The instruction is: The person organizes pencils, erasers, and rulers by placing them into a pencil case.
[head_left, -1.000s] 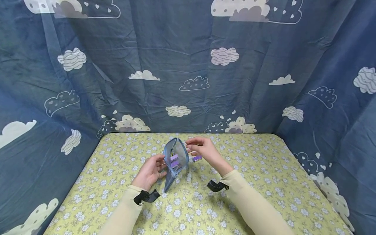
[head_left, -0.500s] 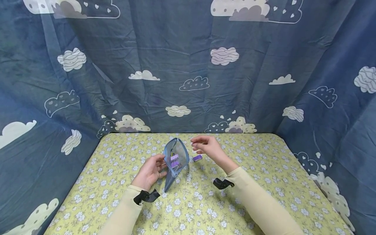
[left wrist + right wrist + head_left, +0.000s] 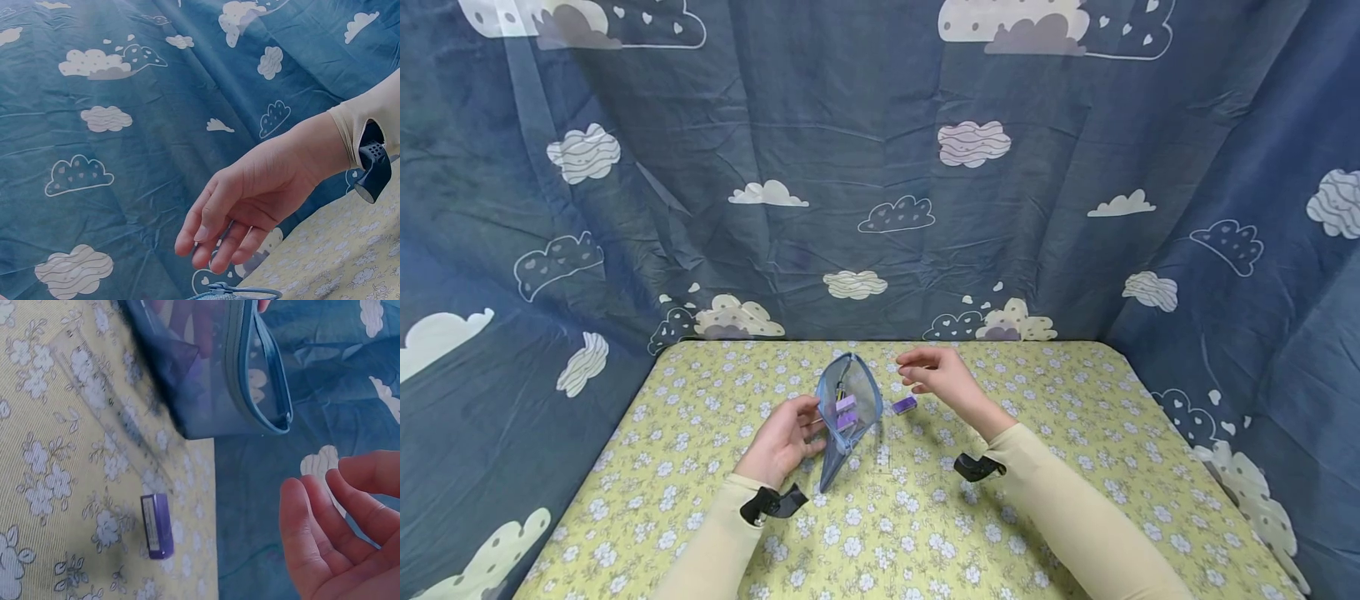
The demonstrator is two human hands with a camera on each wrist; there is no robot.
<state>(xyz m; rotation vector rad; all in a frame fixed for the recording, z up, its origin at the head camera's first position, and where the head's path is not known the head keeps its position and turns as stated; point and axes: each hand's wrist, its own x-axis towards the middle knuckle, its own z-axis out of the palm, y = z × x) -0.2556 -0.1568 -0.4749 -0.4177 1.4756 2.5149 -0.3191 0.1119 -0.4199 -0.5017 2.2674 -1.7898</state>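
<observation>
A blue see-through zip pouch (image 3: 859,408) stands tilted with its mouth spread, and my left hand (image 3: 784,435) grips its left side. Through the mesh in the right wrist view, fingers of that hand show faintly. Inside the pouch lie purple blocks (image 3: 846,412) and a dark pen-like stick (image 3: 841,388) with a yellow part. To the right of the pouch, my right hand (image 3: 951,379) hovers with loosely bent fingers and nothing in them; the left wrist view shows this same right hand (image 3: 250,194) above the pouch's zipper (image 3: 234,290).
On the flowered tablecloth (image 3: 880,542), right of the pouch, rests a small purple block (image 3: 157,526) with a white label. A clear ruler (image 3: 112,412) lies flat beside the pouch. A dark blue cloud-patterned curtain (image 3: 850,242) rises behind the table and at both sides.
My right hand has drawn away from the pouch mouth toward the right, uncovering more of the purple block on the cloth. The left hand and the pouch have stayed in place.
</observation>
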